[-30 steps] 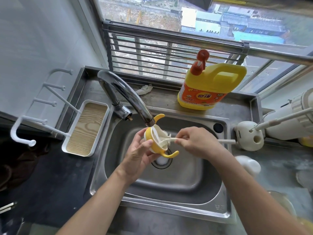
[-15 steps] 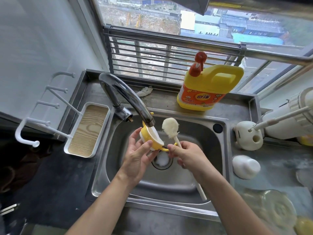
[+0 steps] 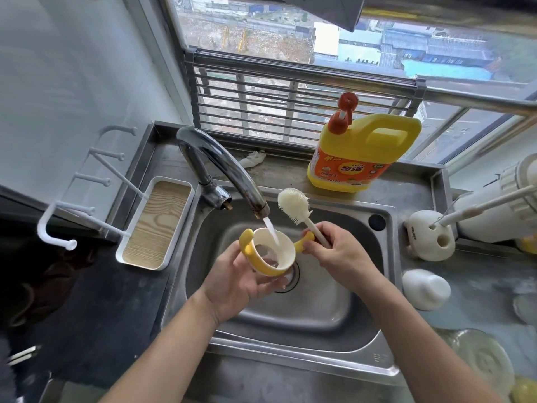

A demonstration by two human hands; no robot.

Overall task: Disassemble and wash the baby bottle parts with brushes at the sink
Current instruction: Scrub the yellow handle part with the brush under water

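My left hand [image 3: 236,282] grips a yellow and cream bottle collar with two curved handles [image 3: 268,253], held open side up over the steel sink [image 3: 293,315]. Water runs from the chrome faucet [image 3: 223,173] straight into the collar. My right hand [image 3: 338,253] holds the stem of a white silicone bottle brush [image 3: 293,205], its bristled head pointing up and left, out of the collar and just right of the spout. A fingertip of that hand touches the collar's right handle.
A yellow detergent jug with a red pump [image 3: 360,152] stands behind the sink. A white brush holder [image 3: 430,237] and a white dome-shaped part [image 3: 425,289] sit on the right counter. A wood-lined white tray [image 3: 155,225] lies left of the sink.
The brush came out of the collar and now points upward. My left hand has turned the collar open side up under the running water.
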